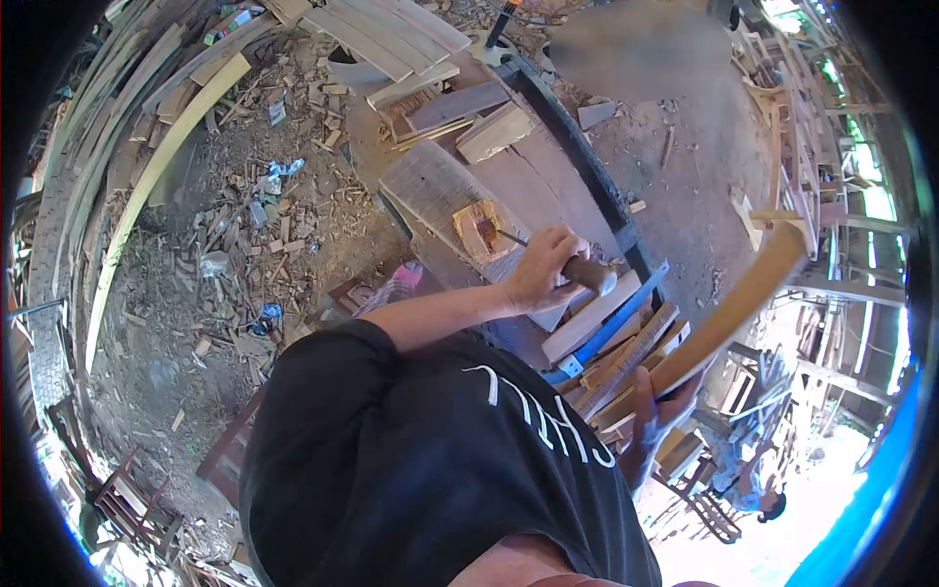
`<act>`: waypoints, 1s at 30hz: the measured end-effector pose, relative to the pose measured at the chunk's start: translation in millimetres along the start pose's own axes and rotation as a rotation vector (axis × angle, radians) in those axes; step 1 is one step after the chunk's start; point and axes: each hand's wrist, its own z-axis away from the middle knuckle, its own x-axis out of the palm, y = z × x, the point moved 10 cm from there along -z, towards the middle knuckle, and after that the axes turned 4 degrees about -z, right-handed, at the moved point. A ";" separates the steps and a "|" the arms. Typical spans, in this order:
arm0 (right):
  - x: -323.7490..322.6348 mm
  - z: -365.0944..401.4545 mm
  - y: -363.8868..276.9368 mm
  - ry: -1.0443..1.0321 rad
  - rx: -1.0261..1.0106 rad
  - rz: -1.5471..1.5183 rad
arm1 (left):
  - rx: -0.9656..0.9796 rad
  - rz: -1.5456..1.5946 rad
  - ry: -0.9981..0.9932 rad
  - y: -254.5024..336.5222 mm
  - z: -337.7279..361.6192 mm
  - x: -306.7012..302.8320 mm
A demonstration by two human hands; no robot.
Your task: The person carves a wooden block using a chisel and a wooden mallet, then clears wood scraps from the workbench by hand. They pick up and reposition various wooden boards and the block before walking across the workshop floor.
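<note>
My left hand (544, 266) is wrapped round a chisel (591, 277), whose dark handle has a pale butt end. Its thin metal blade slants into a rough, lighter-coloured hollow (479, 233) cut in a thick grey-brown wooden board (430, 184). Off to the right, my right hand (657, 416) grips the lower end of a long, club-like wooden mallet (734, 308), raised apart from the chisel. The mallet's far end is slightly blurred. Part of my right hand is hidden behind the wood.
Wood blocks (494, 132) and planks (391, 37) lie behind the board. A blue handsaw (626, 315) rests among timber strips at the bench's right. Chips and scraps litter the ground (245, 196). Long boards (147, 186) are stacked left. Another person (748, 484) is at lower right.
</note>
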 end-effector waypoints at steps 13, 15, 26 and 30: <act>-8.6 -15.3 -23.0 -0.039 -0.185 -0.281 | -0.112 -0.049 -0.003 -7.2 23.1 -7.1; -8.2 -16.0 -24.2 -0.005 -0.209 -0.340 | -0.111 -0.009 0.026 -7.6 24.9 -9.6; -53.4 -37.3 10.3 0.117 0.040 -0.546 | -0.199 0.952 0.119 63.5 -108.3 -107.9; -86.1 -23.8 37.2 0.339 0.093 -0.322 | 0.240 1.022 -0.186 169.9 -143.1 -122.2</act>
